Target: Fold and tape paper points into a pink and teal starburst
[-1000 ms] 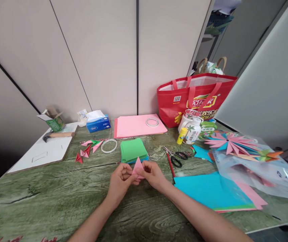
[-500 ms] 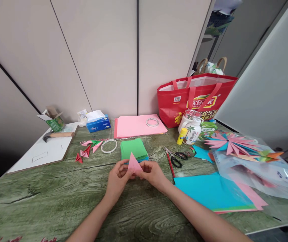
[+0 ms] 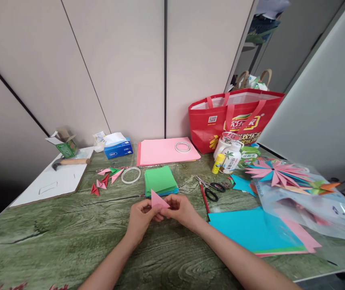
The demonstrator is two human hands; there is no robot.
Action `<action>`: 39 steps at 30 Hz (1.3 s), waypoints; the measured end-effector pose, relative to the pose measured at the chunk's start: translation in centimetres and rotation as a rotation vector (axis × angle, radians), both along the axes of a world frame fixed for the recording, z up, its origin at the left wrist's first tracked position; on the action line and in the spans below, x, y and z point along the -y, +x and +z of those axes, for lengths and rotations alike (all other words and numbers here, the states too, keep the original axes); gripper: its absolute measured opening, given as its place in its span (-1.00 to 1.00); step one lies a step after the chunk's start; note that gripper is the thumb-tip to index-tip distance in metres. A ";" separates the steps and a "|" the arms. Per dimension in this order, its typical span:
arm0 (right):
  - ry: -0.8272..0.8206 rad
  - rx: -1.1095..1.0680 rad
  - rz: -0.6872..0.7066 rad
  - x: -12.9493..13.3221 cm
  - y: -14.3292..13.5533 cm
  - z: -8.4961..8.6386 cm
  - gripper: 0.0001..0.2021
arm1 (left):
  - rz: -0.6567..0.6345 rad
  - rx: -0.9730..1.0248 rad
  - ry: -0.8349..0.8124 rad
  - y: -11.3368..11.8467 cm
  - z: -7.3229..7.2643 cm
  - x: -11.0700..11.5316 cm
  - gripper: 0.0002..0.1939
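Note:
Between my two hands, just above the table, is a pink piece of paper (image 3: 158, 200) folded into a small triangle. My left hand (image 3: 140, 218) pinches its lower left part, with the thumb on the near face. My right hand (image 3: 181, 209) is closed on its lower right corner. Both sets of fingertips nearly meet under the triangle, and some fingers are hidden behind it. Just beyond the hands lies a stack of square paper (image 3: 160, 179), green on top with blue beneath.
Scissors (image 3: 211, 192) and a red pencil (image 3: 204, 197) lie right of the stack. Blue sheets (image 3: 251, 229) are nearer on the right. Small folded pieces (image 3: 101, 183) and a tape roll (image 3: 130, 175) sit left. A hammer (image 3: 69, 161) rests on a white board (image 3: 54, 181). A red bag (image 3: 202, 133) stands behind.
The pink paper has gone from an upright, taller triangle to a smaller one leaning to the left. My right hand's fingers have shifted slightly inward over it.

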State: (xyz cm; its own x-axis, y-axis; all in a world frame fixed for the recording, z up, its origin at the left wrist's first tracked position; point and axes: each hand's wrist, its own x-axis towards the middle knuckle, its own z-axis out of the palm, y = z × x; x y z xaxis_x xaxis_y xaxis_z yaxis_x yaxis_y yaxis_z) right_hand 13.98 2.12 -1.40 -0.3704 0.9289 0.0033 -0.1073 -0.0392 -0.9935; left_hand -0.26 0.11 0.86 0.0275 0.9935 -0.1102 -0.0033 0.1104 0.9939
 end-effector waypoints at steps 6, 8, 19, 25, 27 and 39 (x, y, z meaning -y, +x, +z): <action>-0.002 -0.027 -0.032 0.1 -0.2 0.1 -0.68 | -0.019 0.006 0.009 0.2 -0.2 0.3 -0.79; 0.002 -0.029 -0.028 0.2 -0.3 0.0 -0.70 | -0.019 0.010 -0.004 0.3 -0.2 0.3 -0.78; 0.040 -0.014 -0.019 0.3 -0.3 0.3 -0.68 | 0.003 -0.008 0.006 -0.1 0.2 0.3 -0.74; 0.002 -0.065 -0.049 -0.1 -0.2 0.4 -0.69 | -0.025 -0.022 0.047 -0.5 -0.4 -0.2 -0.72; -0.016 -0.076 -0.071 -0.2 -0.1 0.4 -0.68 | -0.061 0.009 0.035 -0.3 -0.4 -0.1 -0.71; 0.032 -0.065 -0.073 -0.1 -0.5 0.2 -0.67 | -0.020 0.034 0.015 -0.3 0.1 0.2 -0.74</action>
State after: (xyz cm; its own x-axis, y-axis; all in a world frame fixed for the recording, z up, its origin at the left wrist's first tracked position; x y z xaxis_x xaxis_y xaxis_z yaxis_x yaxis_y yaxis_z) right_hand 13.47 2.17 -1.20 -0.2993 0.9526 0.0553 -0.1726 0.0029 -0.9850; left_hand -0.52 -0.10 0.92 0.0511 0.9942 -0.0942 -0.0350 0.0961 0.9948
